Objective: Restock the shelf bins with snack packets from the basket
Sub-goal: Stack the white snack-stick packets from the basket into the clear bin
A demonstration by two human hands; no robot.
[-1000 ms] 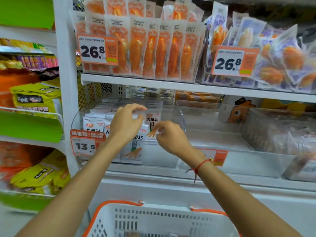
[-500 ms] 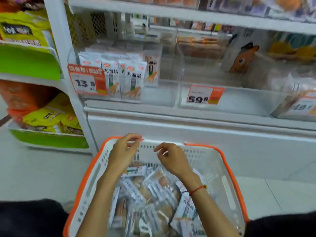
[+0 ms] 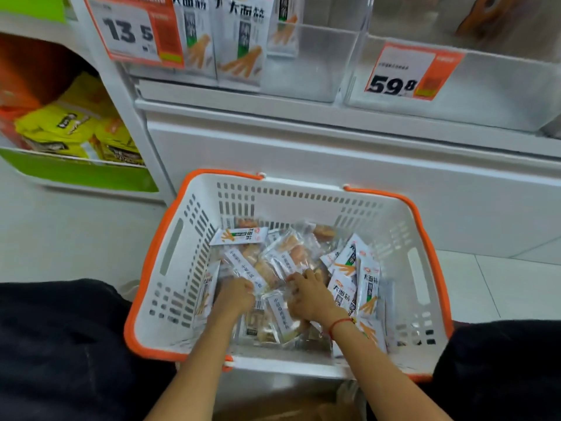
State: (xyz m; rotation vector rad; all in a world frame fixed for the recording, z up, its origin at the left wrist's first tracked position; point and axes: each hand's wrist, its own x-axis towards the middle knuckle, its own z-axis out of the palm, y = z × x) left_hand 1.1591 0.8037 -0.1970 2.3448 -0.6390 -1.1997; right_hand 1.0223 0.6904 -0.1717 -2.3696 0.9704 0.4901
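Clear-wrapped snack packets point(image 3: 274, 262) half bury both hands: the left hand point(image 3: 235, 296) curls down among them, the right hand point(image 3: 309, 294) likewise, though what either grasps I cannot tell. Around them, the white basket point(image 3: 394, 238); above, clear shelf bins point(image 3: 303, 62), tops cut off.

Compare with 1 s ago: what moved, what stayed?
Both hands came down from the 13.5 shelf bin into the basket: left hand and right hand now dig among the snack packets; whether either grips one is unclear. Bin stock and price tags unchanged.
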